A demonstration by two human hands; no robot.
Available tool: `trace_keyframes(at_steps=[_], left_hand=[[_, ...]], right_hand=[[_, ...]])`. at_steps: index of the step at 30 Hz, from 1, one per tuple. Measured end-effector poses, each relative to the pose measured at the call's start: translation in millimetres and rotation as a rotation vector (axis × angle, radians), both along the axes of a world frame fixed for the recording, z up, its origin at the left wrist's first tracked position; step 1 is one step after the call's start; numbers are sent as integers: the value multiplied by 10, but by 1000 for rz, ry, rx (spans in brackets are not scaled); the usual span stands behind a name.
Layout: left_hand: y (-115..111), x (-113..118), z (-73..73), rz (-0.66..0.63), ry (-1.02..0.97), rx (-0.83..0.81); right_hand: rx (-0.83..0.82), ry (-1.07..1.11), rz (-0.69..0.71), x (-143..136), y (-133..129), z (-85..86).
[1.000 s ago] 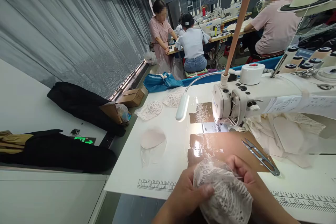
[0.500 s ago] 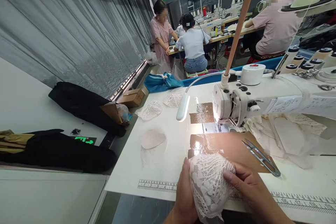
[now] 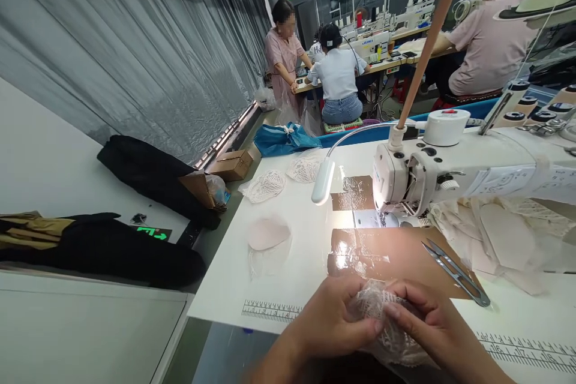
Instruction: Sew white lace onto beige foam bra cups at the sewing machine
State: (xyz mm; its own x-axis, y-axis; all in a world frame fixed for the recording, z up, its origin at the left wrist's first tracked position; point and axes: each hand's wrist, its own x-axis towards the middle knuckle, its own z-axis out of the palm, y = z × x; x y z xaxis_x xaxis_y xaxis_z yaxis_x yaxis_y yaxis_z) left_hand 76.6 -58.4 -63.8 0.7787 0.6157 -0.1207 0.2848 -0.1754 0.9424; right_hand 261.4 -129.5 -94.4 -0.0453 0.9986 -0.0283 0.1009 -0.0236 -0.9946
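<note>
A white lace bra cup [image 3: 396, 336] is bunched between my two hands at the table's front edge. My left hand [image 3: 337, 318] closes on its left side, thumb pressed on the lace. On the other side my right hand [image 3: 423, 318] pinches it with thumb and forefinger; the fingers hide much of the piece. Just beyond is a brown taped sheet [image 3: 391, 258], with thread snips [image 3: 456, 273] lying on its right part. The sewing machine [image 3: 396, 180] stands behind the sheet, its needle area lit by a small lamp [image 3: 323, 181].
Two lace cups [image 3: 265, 186] lie at the back left of the table, and a beige pad [image 3: 269, 234] with sheer fabric lies nearer. Lace and pad pieces [image 3: 504, 234] are piled under the machine arm. Several co-workers [image 3: 339, 78] are at sewing tables beyond.
My left hand has come over from the cup's left edge and now grips it close to my right hand. The lace, spread out before, is now bunched and turned.
</note>
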Motion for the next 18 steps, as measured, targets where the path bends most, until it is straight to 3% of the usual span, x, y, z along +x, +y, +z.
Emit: trace_keyframes(at_steps=[7,10,18], left_hand=[[-12,27,-16,-10,-63,12],[9,42,6,2,-97,-14],[18,129,-26,109,-21,110]], right_hand=[[51,-108,-164,-10,32,11],[38,-144,-187,-15,44,32],[46,-167,-189,7,41,-32]])
